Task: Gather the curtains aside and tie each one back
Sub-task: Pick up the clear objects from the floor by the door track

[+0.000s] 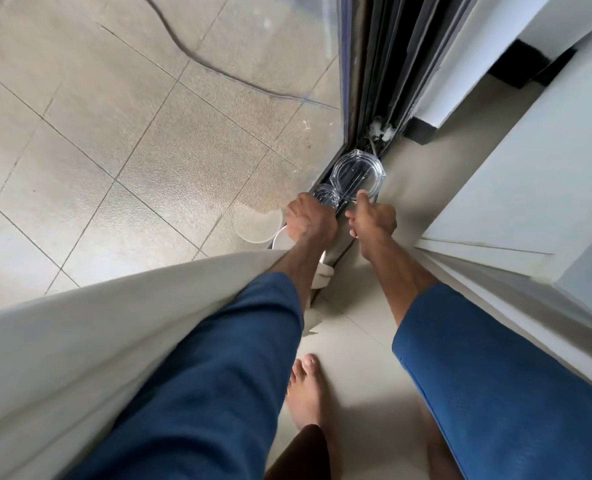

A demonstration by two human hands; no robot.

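A cream curtain [90, 327] hangs at the left against the glass door and drapes over my left forearm. Its lower end [323, 276] bunches by the door track. My left hand [310, 221] reaches down beside a small clear glass [325, 195] and over a white bowl [281, 241]; its fingers are hidden. My right hand [374, 218] has its fingers curled, and its foremost finger meets the near rim of a clear glass ashtray [358, 173]. No tie-back shows.
The glass and ashtray stand on the dark sliding-door track [374, 98]. Outside the pane lie tiles with a black cable [197, 57]. A white cabinet [516, 188] stands close on the right. My bare foot [306, 393] is on the floor below.
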